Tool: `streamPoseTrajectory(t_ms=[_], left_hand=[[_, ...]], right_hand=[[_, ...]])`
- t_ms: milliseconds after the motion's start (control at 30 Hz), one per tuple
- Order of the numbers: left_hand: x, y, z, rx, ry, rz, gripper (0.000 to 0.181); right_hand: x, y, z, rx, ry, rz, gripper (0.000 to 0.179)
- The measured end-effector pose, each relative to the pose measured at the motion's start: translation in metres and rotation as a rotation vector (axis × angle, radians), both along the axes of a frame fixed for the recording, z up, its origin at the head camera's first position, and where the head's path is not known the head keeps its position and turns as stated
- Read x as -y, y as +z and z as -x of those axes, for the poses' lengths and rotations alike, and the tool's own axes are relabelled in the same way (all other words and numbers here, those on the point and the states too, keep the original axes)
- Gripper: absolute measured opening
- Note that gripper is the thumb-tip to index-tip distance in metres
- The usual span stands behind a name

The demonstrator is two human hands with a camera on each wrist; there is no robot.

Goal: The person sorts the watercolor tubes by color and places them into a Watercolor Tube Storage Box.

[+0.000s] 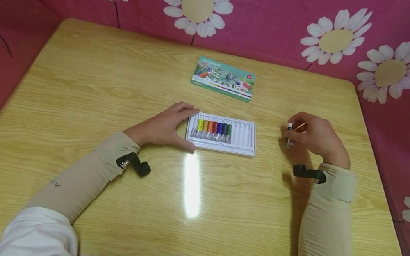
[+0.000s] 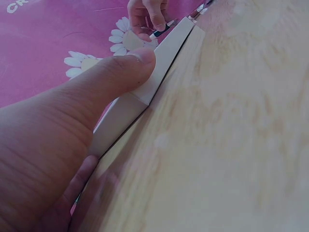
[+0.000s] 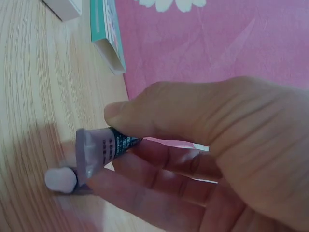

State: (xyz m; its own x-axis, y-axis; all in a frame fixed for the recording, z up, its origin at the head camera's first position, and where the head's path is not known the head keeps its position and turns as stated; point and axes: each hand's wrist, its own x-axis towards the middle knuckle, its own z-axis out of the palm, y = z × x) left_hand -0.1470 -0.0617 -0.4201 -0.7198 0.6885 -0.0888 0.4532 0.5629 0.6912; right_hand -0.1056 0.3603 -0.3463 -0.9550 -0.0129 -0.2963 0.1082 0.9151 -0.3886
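On the bench (image 1: pixel 125 219), a green box (image 1: pixel 223 79) bears a "12" and a line of Chinese characters, with a small red logo too tiny to read. Pale letters beginning "CR" show on the pink cloth (image 2: pixel 29 38), and a handwritten mark (image 1: pixel 56 183) on the left sleeve is unclear. The right hand (image 1: pixel 317 136) pinches a paint tube (image 3: pixel 99 150): silvery, flat at its crimped end, with blurred print on a black band. Beneath it lies another tube, its white cap (image 3: pixel 61 180) showing. The left hand (image 1: pixel 164 128) grips the left end of a white tray (image 1: pixel 225 147), where eight small tubes (image 1: pixel 214 129) stand side by side, yellow through green.
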Motion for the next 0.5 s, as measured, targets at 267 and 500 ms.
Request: streamPoseTrajectory(t_ms=[267, 500], left_hand=[[0.0, -0.001, 0.001, -0.005, -0.002, 0.0, 0.117], [0.0, -0.001, 0.001, -0.009, -0.002, -0.002, 0.117]], right_hand=[[0.012, 0.001, 0.001, -0.013, -0.025, 0.077, 0.039], [0.021, 0.0, 0.001, 0.001, -0.058, 0.185, 0.039]])
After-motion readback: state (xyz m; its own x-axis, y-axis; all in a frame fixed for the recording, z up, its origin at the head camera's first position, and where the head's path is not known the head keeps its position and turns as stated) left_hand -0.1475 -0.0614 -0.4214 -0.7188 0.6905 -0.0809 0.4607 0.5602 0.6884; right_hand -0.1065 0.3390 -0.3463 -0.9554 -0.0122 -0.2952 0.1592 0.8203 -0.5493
